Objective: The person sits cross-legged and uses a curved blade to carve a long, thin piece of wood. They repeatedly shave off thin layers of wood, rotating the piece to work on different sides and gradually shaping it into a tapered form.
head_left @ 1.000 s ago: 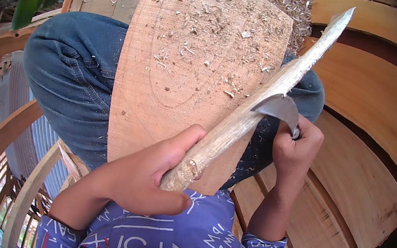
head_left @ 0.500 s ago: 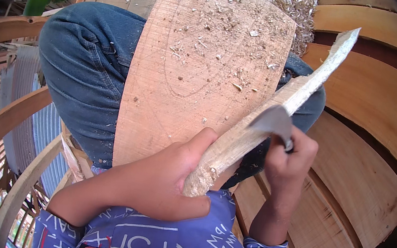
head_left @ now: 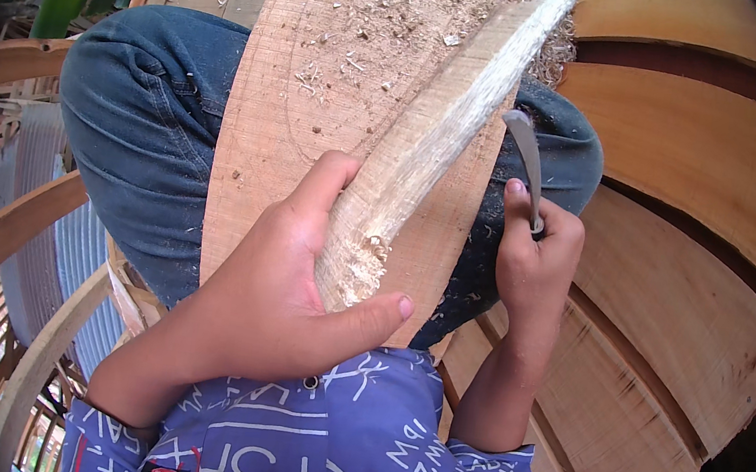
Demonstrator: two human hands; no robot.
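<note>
A long, roughly carved piece of wood [head_left: 429, 138] runs from near my belly to the far right, with a ragged near end and a pale shaved face. My left hand [head_left: 298, 264] grips its near end, thumb on one side and fingers on the other. In my right hand [head_left: 539, 257] is a carving knife [head_left: 529, 156] with a curved blade; its handle is mostly hidden in my closed fingers. The blade points away from me, just right of the wood and apart from it. Beneath lies a wide board [head_left: 261, 144] across my lap, bearing a faint pencilled curve.
Wood shavings [head_left: 358, 23] litter the board's far part, with a thicker heap beyond it. Broad wooden planks [head_left: 665, 303] with dark gaps lie to the right. On the left are curved wooden rails [head_left: 6, 230] and corrugated sheeting [head_left: 92, 265]. My bent knees [head_left: 142, 109] flank the board.
The carved wood has swung more upright and shifted left, its near end raised in my left hand. The knife has come off the wood and turned so its blade points away from me.
</note>
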